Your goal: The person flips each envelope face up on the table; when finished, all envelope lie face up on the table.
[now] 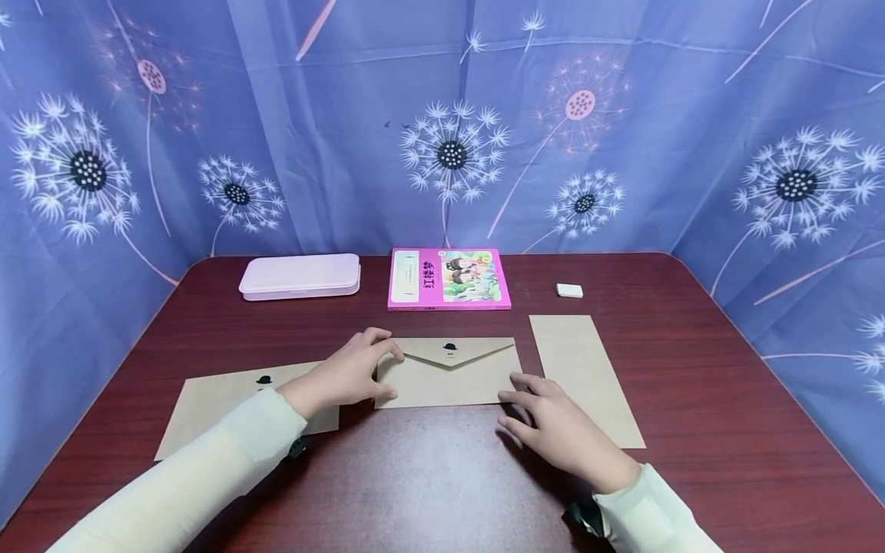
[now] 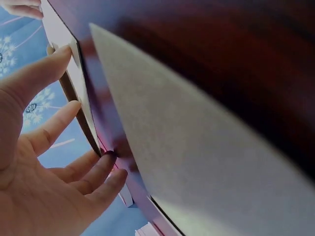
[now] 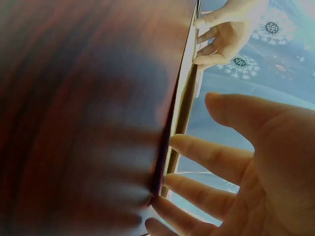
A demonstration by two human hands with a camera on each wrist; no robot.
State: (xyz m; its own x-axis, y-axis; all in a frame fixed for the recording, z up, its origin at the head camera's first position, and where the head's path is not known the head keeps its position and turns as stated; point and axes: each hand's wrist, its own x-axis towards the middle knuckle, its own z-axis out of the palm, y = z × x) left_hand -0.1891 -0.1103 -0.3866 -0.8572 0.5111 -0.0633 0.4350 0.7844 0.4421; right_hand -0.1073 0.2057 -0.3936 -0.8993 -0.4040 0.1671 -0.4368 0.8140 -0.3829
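A brown paper envelope [image 1: 442, 386] with a pointed flap and a small black hat print lies mid-table, its flap slightly raised. At its left end, my left hand [image 1: 343, 375] rests thumb and fingertips on the paper, the fingers spread and only gently bent. My right hand [image 1: 561, 432] is at the lower right corner, fingertips touching the edge, thumb apart from it. A second envelope [image 1: 217, 411], with a similar hat print, lies partly hidden under my left forearm; it fills much of the left wrist view as a pale sheet [image 2: 197, 132].
Right of the middle envelope lies another plain brown envelope [image 1: 584, 376], set lengthwise. Along the table's back are a pale lilac pencil case [image 1: 300, 276], a pink book [image 1: 449, 279] and a white eraser [image 1: 570, 290]. A blue dandelion-print curtain [image 1: 346, 138] hangs behind the table.
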